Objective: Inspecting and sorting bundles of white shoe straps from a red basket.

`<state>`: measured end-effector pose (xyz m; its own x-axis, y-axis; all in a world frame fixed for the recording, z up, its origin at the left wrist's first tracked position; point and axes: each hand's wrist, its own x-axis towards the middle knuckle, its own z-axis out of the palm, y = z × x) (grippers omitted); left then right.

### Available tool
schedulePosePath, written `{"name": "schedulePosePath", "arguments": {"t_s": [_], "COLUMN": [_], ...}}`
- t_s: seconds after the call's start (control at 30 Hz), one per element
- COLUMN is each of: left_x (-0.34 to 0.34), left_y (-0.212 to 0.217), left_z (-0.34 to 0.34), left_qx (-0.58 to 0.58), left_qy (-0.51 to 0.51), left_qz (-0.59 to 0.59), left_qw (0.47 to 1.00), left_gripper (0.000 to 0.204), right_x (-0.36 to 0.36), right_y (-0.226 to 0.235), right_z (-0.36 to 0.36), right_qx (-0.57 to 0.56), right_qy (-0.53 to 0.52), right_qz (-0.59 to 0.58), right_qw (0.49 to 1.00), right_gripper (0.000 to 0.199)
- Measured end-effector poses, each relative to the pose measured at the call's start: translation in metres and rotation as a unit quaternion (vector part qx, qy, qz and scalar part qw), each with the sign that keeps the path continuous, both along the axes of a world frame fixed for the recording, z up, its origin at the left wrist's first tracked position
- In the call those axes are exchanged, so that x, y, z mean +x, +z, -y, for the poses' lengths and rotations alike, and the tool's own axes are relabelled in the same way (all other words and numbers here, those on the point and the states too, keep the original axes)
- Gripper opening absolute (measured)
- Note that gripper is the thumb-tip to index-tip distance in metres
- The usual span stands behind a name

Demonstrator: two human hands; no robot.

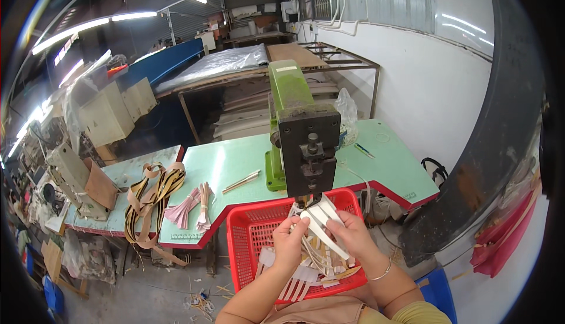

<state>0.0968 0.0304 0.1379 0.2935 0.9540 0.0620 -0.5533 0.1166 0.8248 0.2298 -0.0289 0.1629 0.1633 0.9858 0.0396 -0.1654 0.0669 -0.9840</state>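
Note:
Just below the black head [309, 147] of a green press-like machine [292, 88], my two hands hold white leather-like straps [325, 234]. My left hand [288, 244] pinches a rounded strap end between thumb and fingers. Closed around the strips from the other side is my right hand [355, 238], with a bangle at its wrist. One narrow strap slants down between the hands. Under them stands a red plastic basket [238, 259] holding many cut strips, among them a white piece split into several tails [297, 281]. The machine's lower tip is close to the straps; contact cannot be made out.
On the green worktable [235, 156] lie pink strip bundles [183, 209], beige strip bundles [203, 206], thin sticks [241, 181] and a pen [365, 150]. Striped webbing [150, 197] hangs over its left front edge. A dark column [471, 165] stands at right; scraps [200, 305] litter the floor.

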Motion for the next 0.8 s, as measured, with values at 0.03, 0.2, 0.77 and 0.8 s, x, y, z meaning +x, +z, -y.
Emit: {"name": "schedulePosePath", "arguments": {"t_s": [0.03,0.2,0.77,0.8], "left_x": [0.0,0.002,0.002,0.001], "left_y": [0.0,-0.003,-0.001,-0.002], "left_z": [0.0,-0.002,-0.004,-0.004], "left_qx": [-0.002,0.009,0.001,0.001], "left_qy": [-0.002,0.003,0.012,0.013], "left_qz": [0.0,-0.013,0.025,0.024], "left_qw": [1.0,1.0,1.0,1.0], "left_gripper": [0.009,0.01,0.009,0.009], "right_x": [0.004,0.022,0.038,0.036], "right_y": [0.002,0.012,0.064,0.066], "right_z": [-0.002,-0.016,-0.058,-0.059], "right_qx": [0.008,-0.005,-0.017,-0.021], "right_qy": [0.007,0.041,0.146,0.157], "right_qz": [0.025,0.069,0.232,0.213], "right_qw": [1.0,0.997,0.962,0.964], "right_gripper": [0.015,0.014,0.017,0.017]}}
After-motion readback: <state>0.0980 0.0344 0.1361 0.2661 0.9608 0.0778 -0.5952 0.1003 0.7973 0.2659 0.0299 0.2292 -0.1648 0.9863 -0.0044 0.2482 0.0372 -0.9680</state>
